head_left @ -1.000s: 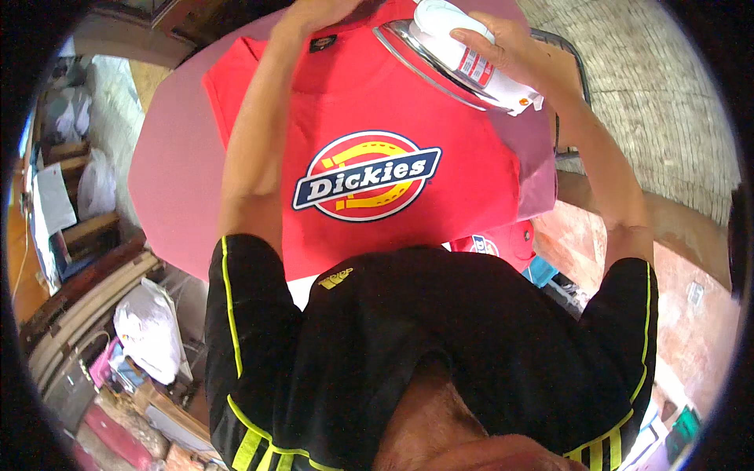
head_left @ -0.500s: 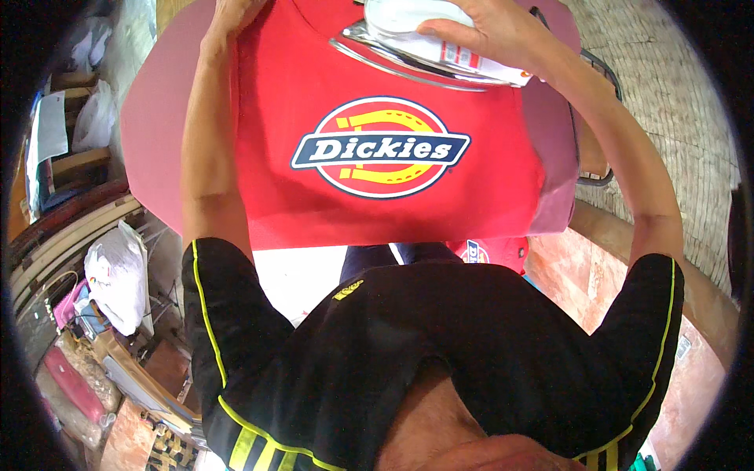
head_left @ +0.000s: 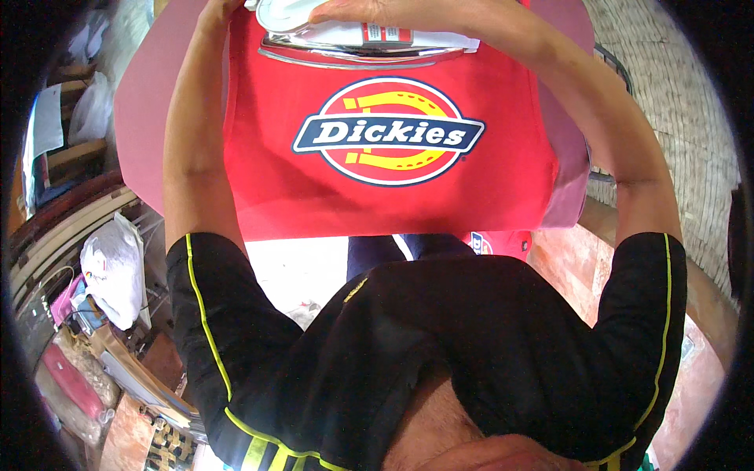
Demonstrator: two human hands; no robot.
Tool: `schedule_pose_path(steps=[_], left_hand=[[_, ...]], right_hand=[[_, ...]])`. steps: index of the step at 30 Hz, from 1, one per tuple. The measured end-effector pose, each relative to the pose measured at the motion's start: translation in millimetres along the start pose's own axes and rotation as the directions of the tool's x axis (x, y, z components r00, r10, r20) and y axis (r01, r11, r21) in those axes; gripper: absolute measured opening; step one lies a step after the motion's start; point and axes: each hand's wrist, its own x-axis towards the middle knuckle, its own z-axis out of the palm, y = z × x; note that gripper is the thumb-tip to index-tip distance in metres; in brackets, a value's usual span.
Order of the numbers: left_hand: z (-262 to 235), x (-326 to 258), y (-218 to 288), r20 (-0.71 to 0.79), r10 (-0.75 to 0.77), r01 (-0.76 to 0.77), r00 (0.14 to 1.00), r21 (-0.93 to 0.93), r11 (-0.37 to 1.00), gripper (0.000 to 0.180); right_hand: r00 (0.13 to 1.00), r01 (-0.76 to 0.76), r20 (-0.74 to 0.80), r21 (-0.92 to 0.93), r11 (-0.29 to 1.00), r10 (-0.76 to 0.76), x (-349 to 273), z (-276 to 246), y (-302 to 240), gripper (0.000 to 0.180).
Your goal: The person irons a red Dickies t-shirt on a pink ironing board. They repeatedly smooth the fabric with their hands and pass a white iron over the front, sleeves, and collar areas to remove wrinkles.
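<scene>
A red T-shirt (head_left: 275, 188) lies spread over a mauve ironing board (head_left: 149, 133). On its front is a printed emblem (head_left: 389, 133) with a yellow horseshoe and a dark blue banner. An iron (head_left: 369, 52), white with a shiny metal base, rests on the shirt above the print, near the top of the view. My right hand (head_left: 369, 9) grips it, the thumb side lying along the white top. Over at the upper left, my left hand (head_left: 226, 5) is beside the shirt's edge; the frame's top cuts off its fingers.
Another red garment (head_left: 510, 243) with a similar print hangs or lies below the board's near edge. At the left stand shelves with a white plastic bag (head_left: 114, 271) and wrapped bundles (head_left: 75, 381). Dark metal tubing (head_left: 616, 67) shows at the board's right.
The iron has slid left across the upper shirt in my right hand and turned a little, so its base lies more level. My left hand has shifted slightly up and left.
</scene>
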Motion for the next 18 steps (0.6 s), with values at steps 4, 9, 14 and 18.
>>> schedule_pose_path(steps=[4, 9, 14, 18], left_hand=[[-1, -1, 3, -0.017, 0.019, -0.019, 1.000, -0.050, 0.999, 0.021], [-9, -7, 9, -0.020, -0.095, 0.096, 0.995, 0.039, 0.995, 0.030], [-2, 0, -7, 0.014, -0.067, 0.064, 0.998, 0.160, 0.985, 0.046], [0, -2, -6, 0.000, -0.052, 0.051, 0.999, 0.157, 0.986, 0.045]], right_hand=[[0.999, 0.040, 0.007, -0.018, 0.999, -0.040, 2, -4, -3, 0.048], [0.939, 0.273, -0.196, -0.076, 0.959, -0.283, -6, 1, 54, 0.033], [0.906, -0.162, -0.382, 0.087, 0.983, 0.183, -82, -50, 77, 0.034], [0.810, -0.387, -0.305, 0.363, 0.848, 0.501, -97, -64, 100, 0.035]])
